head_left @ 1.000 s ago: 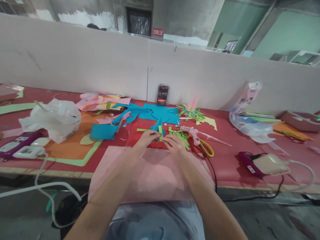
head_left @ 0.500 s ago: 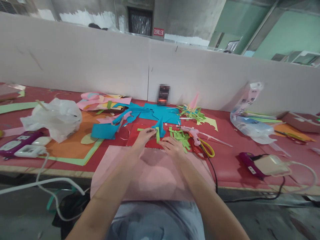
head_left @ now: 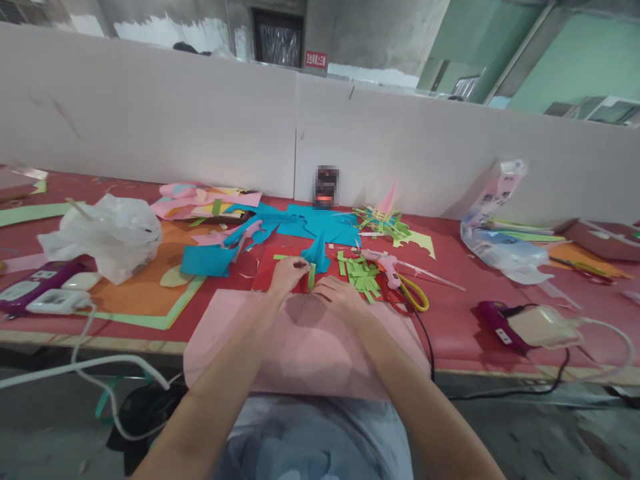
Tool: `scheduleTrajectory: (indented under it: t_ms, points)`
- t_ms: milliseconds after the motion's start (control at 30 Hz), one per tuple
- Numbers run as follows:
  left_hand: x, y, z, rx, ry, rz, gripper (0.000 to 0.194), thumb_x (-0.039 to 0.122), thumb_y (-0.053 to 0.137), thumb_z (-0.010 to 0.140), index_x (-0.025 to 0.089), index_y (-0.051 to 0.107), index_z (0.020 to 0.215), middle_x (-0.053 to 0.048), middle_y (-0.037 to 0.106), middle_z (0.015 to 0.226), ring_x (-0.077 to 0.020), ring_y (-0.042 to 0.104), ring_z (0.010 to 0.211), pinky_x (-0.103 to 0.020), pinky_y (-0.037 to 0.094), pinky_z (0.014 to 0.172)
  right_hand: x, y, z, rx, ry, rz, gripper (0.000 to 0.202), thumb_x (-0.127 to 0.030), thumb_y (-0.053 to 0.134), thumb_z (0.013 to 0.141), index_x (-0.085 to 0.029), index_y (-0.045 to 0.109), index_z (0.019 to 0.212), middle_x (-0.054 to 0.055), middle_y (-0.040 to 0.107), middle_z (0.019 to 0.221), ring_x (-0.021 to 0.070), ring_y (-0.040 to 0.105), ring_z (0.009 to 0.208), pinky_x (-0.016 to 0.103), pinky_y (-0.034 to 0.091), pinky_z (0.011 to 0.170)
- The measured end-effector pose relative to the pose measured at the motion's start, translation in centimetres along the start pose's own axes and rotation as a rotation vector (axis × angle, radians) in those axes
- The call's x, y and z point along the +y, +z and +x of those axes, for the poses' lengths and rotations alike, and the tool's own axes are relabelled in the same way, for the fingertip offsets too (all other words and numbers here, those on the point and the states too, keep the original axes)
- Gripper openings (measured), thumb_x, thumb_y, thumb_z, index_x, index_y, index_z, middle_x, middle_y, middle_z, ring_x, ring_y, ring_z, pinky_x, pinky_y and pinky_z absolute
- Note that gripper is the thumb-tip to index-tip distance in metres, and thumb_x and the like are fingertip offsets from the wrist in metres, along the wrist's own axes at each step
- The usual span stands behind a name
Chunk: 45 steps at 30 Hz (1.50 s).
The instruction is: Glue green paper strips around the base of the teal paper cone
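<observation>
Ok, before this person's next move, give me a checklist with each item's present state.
1. Strip at the left hand's fingertips: ok.
2. Right hand touching that strip: cannot tell.
3. Red sheet fully visible: not ok, partly covered.
4. Strip pile near the right hand: ok.
5. Glue gun lying clear of both hands: ok.
6. Glue gun hot: cannot tell.

Glue gun (head_left: 388, 268), scissors (head_left: 421, 291) obstructing right hand (head_left: 339, 296) outward; open red tabletop (head_left: 457, 313) beyond
</observation>
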State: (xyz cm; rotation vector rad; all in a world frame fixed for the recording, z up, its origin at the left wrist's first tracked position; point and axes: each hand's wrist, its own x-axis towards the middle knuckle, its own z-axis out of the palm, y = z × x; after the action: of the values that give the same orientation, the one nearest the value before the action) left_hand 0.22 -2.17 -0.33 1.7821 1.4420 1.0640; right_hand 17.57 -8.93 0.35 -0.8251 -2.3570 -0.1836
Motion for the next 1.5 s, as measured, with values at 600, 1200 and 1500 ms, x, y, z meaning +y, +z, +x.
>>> scheduleTrajectory:
  t_ms: [600, 1200, 1500]
  points:
    - [0.8, 0.8, -0.7, 0.01, 0.057, 0.19, 0.009, 0.024, 0.062, 0.073, 0.019, 0.067, 0.068, -0.004, 0.068, 0.075, -0.0172, 0.059, 0.07, -0.026, 0.04, 0.063, 0.1, -0.2, -0.1, -0.079, 0.123, 0.092, 0.021, -0.025, 0.048, 0.092, -0.022, 0.067, 0.085, 0.002, 0.066, 0.085, 0.0117, 0.06, 0.083, 0.022, 0.045, 0.071]
    - [1.1, 1.2, -1.0, 0.03, 0.045, 0.274, 0.007, 0.023, 0.06, 0.076, 0.02, 0.063, 0.07, -0.003, 0.066, 0.076, -0.0159, 0.057, 0.071, -0.024, 0.037, 0.062, 0.4, 0.2, -0.4, -0.053, 0.15, 0.093, 0.016, -0.024, 0.051, 0.09, -0.023, 0.066, 0.086, 0.001, 0.067, 0.085, 0.0112, 0.062, 0.082, 0.02, 0.045, 0.068]
    - [1.2, 1.2, -1.1, 0.027, 0.035, 0.323, 0.008, 0.024, 0.059, 0.077, 0.02, 0.064, 0.072, -0.004, 0.066, 0.077, -0.0162, 0.057, 0.072, -0.025, 0.036, 0.061, 0.3, 0.0, -0.3, -0.08, 0.194, 0.13, 0.013, -0.022, 0.054, 0.088, -0.023, 0.067, 0.086, 0.001, 0.067, 0.09, 0.0111, 0.062, 0.085, 0.02, 0.045, 0.069]
